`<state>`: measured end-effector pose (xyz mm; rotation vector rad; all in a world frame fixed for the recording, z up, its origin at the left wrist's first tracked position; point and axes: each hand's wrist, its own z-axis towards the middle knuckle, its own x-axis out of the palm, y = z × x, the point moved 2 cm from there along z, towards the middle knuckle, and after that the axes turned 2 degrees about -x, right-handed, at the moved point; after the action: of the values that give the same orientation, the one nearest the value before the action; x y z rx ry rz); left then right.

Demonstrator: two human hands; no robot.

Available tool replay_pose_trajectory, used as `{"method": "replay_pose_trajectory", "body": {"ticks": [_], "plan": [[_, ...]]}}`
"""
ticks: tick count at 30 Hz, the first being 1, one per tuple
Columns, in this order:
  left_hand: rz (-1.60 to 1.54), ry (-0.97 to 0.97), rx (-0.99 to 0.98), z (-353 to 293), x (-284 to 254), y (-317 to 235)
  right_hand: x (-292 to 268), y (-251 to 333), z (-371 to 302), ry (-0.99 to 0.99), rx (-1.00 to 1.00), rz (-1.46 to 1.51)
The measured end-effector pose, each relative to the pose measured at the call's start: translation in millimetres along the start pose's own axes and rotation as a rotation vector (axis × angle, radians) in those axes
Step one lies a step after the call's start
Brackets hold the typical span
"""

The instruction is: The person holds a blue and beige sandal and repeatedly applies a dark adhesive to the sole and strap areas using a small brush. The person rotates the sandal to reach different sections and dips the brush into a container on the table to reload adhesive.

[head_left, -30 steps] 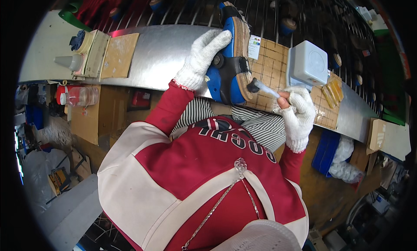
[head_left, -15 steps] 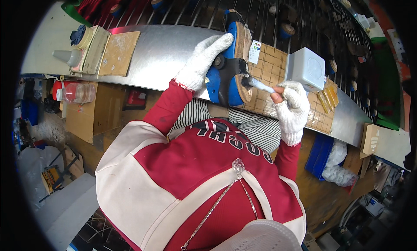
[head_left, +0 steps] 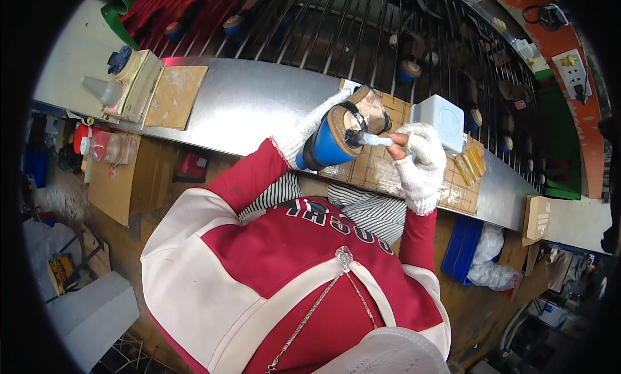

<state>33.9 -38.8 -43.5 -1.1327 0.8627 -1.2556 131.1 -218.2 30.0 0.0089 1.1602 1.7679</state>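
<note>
Behind our shiny metal tabletop (head_left: 259,102) runs a dark wire rack (head_left: 362,31) with shoe parts on it. Our left hand (head_left: 310,125) in a white glove has its grip wrapped tight around a blue shoe form (head_left: 330,141), tipped up so the sole faces us. Our right hand (head_left: 417,157) pinches a small white brush (head_left: 374,139), its tip touching the sole, so we can dab it.

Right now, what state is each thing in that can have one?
Left hand: gloved, gripping the shoe.
Shoe on blue last: lifted off the bench, sole turned toward the brush.
Right hand: gloved, holding the brush.
Brush: tip touching the shoe.
White box: closed, resting on the bench.
Clear jar: lying on its side.
</note>
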Motion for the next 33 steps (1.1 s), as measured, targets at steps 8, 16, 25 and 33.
{"method": "replay_pose_trajectory", "body": {"ticks": [8, 16, 25, 33], "plan": [[-1.252, 0.631, -0.264, -22.2, 17.2, 7.7, 0.2, -1.2, 7.2, 0.086, -0.117, -0.101], [-1.878, 1.163, -0.754, -35.8, 17.0, 66.7, -19.5, 1.8, -0.2, 0.156, -0.17, -0.223], [-1.227, 0.162, -0.505, -22.6, -15.6, 24.9, -18.0, -12.3, -16.7, -0.314, 0.221, -0.662], [-0.732, -0.211, -0.592, 2.4, -21.9, 9.0, -13.2, -8.6, -29.3, -0.2, 0.425, 0.167]]}}
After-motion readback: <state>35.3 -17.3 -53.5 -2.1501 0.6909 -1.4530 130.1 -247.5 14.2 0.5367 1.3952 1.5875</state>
